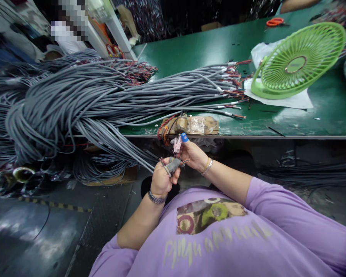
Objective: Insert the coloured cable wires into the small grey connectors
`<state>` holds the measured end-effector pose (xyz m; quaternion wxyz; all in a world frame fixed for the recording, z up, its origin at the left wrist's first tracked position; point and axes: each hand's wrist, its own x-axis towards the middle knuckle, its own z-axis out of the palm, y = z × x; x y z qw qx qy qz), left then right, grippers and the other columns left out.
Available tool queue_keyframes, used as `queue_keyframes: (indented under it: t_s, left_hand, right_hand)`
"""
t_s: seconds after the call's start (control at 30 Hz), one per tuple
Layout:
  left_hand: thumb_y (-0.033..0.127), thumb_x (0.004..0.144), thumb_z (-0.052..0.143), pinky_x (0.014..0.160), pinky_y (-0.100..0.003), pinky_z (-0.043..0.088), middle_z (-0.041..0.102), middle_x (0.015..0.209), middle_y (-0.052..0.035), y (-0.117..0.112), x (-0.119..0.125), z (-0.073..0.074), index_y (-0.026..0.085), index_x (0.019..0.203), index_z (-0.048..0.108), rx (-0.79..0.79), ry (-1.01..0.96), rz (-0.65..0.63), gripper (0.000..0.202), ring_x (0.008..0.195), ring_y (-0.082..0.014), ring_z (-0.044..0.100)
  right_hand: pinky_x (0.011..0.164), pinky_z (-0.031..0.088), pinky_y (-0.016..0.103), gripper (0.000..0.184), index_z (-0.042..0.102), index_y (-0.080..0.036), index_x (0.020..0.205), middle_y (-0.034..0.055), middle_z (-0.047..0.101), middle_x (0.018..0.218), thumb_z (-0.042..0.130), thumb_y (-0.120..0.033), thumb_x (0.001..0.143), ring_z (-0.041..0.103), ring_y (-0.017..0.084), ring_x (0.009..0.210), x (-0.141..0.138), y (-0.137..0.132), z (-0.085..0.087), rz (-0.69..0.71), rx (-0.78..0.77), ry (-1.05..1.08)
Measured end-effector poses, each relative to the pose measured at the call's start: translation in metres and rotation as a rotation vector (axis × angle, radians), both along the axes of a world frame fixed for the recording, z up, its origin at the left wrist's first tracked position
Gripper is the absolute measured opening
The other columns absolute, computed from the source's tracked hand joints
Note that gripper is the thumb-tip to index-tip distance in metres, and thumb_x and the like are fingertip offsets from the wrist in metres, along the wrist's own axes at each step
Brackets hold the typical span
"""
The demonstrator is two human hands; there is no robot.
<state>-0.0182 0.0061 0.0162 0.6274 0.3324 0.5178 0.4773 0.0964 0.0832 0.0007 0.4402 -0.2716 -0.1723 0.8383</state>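
Observation:
My left hand (161, 179) is closed around a short grey cable end (172, 166), with thin red and dark wires sticking out of it. Just to its right, my right hand (195, 154) has its fingers curled and its thumb raised, with a blue cover on the thumb tip. Between that thumb and the fingers sits a small pale pink piece (177, 144), whose kind I cannot make out. Several grey cables (127, 148) run from the bench down towards my left hand. Behind both hands, a worn wooden block with a small motor-like cylinder (181, 124) lies at the bench edge.
A big pile of grey cables (60, 96) covers the left of the green bench (190, 50), their stripped ends pointing right. A green fan (296, 63) stands on the right. Orange-handled scissors (275, 22) lie farther back. Coiled cables (103, 167) are below the bench.

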Motion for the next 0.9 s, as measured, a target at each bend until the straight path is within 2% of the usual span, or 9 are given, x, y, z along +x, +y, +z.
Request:
queue_keyframes:
  t_s: [0.1, 0.2, 0.37, 0.5, 0.67, 0.8, 0.9]
  left_hand:
    - [0.042, 0.071, 0.072, 0.029, -0.015, 0.021, 0.054, 0.043, 0.003, -0.007, 0.002, 0.002, 0.015, 0.064, 0.058, 0.029, 0.013, 0.022, 0.031, 0.028, -0.0043, 0.039]
    - [0.044, 0.073, 0.07, 0.03, -0.016, 0.023, 0.056, 0.046, 0.0025, -0.016, 0.007, 0.003, 0.015, 0.065, 0.058, 0.06, 0.035, 0.042, 0.032, 0.029, -0.0044, 0.04]
    - [0.045, 0.075, 0.068, 0.032, -0.017, 0.025, 0.059, 0.049, 0.0015, -0.018, 0.014, 0.004, 0.015, 0.067, 0.058, 0.102, 0.036, 0.137, 0.032, 0.032, -0.0051, 0.044]
    - [0.042, 0.074, 0.069, 0.032, -0.017, 0.026, 0.059, 0.049, 0.002, -0.012, 0.016, 0.007, 0.015, 0.069, 0.058, 0.097, 0.015, 0.184, 0.029, 0.031, -0.0054, 0.045]
    - [0.041, 0.074, 0.069, 0.032, -0.016, 0.026, 0.059, 0.049, 0.002, -0.009, 0.016, 0.007, 0.015, 0.071, 0.059, 0.095, -0.019, 0.17, 0.027, 0.031, -0.0057, 0.045]
    - [0.041, 0.075, 0.068, 0.032, -0.016, 0.026, 0.06, 0.049, 0.0018, -0.009, 0.017, 0.004, 0.016, 0.069, 0.057, 0.092, -0.016, 0.144, 0.028, 0.031, -0.0055, 0.046]
    - [0.041, 0.075, 0.067, 0.032, -0.016, 0.025, 0.059, 0.049, 0.0018, -0.008, 0.017, 0.002, 0.016, 0.067, 0.055, 0.087, -0.008, 0.147, 0.029, 0.031, -0.0055, 0.046]
  right_hand:
    - [0.052, 0.04, 0.021, 0.049, 0.067, -0.016, 0.085, 0.0003, 0.061, 0.067, 0.06, -0.065, 0.08, 0.049, 0.009, 0.056, 0.003, -0.001, 0.005, 0.076, -0.052, 0.018]
    - [0.054, 0.042, 0.022, 0.046, 0.067, -0.017, 0.084, 0.0024, 0.064, 0.073, 0.058, -0.062, 0.083, 0.052, 0.01, 0.058, 0.006, -0.002, 0.01, 0.122, -0.063, 0.009]
    - [0.051, 0.038, 0.02, 0.033, 0.067, -0.014, 0.08, 0.0005, 0.061, 0.067, 0.067, -0.048, 0.083, 0.049, 0.008, 0.057, 0.008, -0.006, 0.012, 0.024, 0.027, -0.068]
    - [0.051, 0.039, 0.02, 0.037, 0.067, -0.014, 0.078, 0.0014, 0.061, 0.068, 0.065, -0.051, 0.083, 0.048, 0.009, 0.057, 0.007, -0.005, 0.004, 0.003, 0.095, -0.077]
    - [0.052, 0.041, 0.022, 0.046, 0.065, -0.016, 0.076, 0.0037, 0.064, 0.074, 0.059, -0.06, 0.084, 0.049, 0.01, 0.058, 0.005, 0.002, -0.01, 0.047, 0.127, -0.032]
    - [0.051, 0.042, 0.021, 0.046, 0.065, -0.015, 0.076, 0.0032, 0.065, 0.073, 0.062, -0.062, 0.081, 0.05, 0.009, 0.057, 0.002, 0.005, -0.009, 0.082, 0.046, 0.004]
    - [0.05, 0.042, 0.02, 0.044, 0.065, -0.015, 0.076, 0.0016, 0.063, 0.068, 0.065, -0.06, 0.079, 0.051, 0.009, 0.056, -0.002, 0.005, -0.004, 0.052, -0.017, 0.03]
